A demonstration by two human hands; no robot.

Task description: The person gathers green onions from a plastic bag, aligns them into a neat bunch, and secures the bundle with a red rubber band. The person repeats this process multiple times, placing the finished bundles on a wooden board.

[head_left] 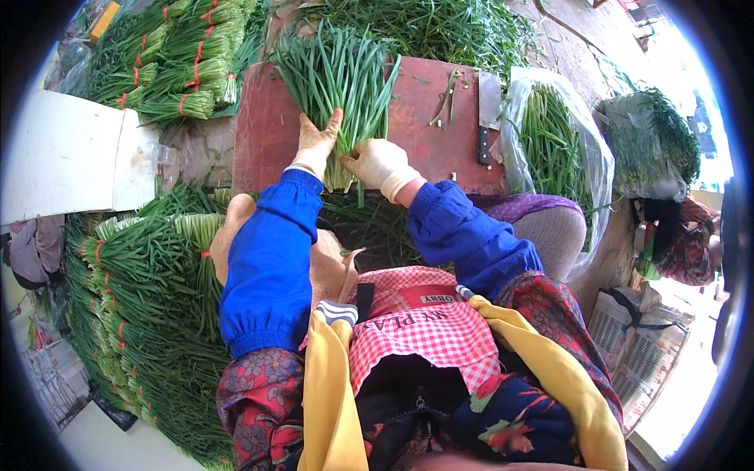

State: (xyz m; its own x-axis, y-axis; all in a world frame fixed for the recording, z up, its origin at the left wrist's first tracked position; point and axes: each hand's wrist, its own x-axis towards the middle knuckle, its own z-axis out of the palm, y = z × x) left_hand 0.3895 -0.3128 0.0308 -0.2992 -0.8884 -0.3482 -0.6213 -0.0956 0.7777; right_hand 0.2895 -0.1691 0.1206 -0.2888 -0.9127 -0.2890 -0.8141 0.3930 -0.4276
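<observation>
A loose bunch of garlic chives [347,76] lies on a reddish board [433,138], with its leaf tips pointing away from me and its pale stem ends near the board's front edge. Against the bunch's left side rests my gloved left hand [315,144]. Its thumb and a finger are spread over the leaves, and whether it grips them is hidden. My gloved right hand [380,165] has its fingers curled onto the stems at the lower right of the bunch. On the board's right side lies a broad-bladed knife [484,138] with a black riveted handle.
Chive bundles with red ties [188,65] are stacked at the back left, with another pile [147,271] at my left. Loose greens [442,29] lie beyond the board. Right of it stands a clear plastic bag [595,135] of chives. A white panel [70,153] juts in from the left.
</observation>
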